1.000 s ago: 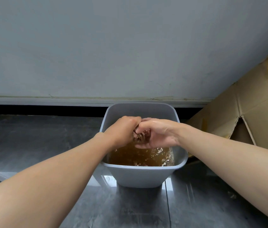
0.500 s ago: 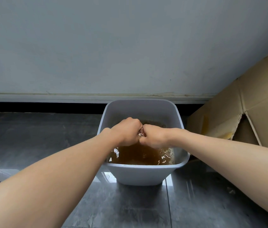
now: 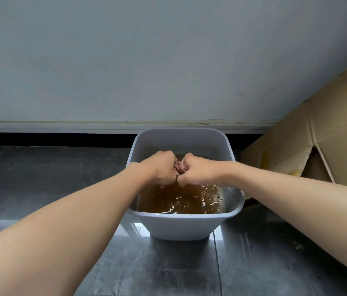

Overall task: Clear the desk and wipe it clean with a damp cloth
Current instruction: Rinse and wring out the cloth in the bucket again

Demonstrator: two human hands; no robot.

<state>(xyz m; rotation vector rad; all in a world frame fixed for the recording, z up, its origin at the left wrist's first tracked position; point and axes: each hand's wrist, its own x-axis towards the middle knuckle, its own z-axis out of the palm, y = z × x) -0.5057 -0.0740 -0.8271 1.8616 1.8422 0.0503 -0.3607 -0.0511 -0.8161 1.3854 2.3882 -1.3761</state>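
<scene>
Both fists are bunched together over the grey tub [image 3: 186,228], and between them shows a small wad of reddish-brown cloth [image 3: 179,166]. The left hand [image 3: 161,167] is curled tight around one end of it, the right hand [image 3: 198,170] clenched on the other, knuckles nearly touching. The cloth sits above the brown water [image 3: 179,199], inside the tub's rim and nearer its back wall than its front lip. White flecks and bubbles float on the water toward the front and right.

The tub stands on dark grey floor tiles [image 3: 40,180], its back edge near the base of the pale wall [image 3: 168,60]. To its left the floor runs wide and bare to the frame's edge. To its right a flattened cardboard box [image 3: 317,150] leans in close, with only a narrow strip of floor between them. Both forearms reach in from the near side, crossing over the front corners of the tub.
</scene>
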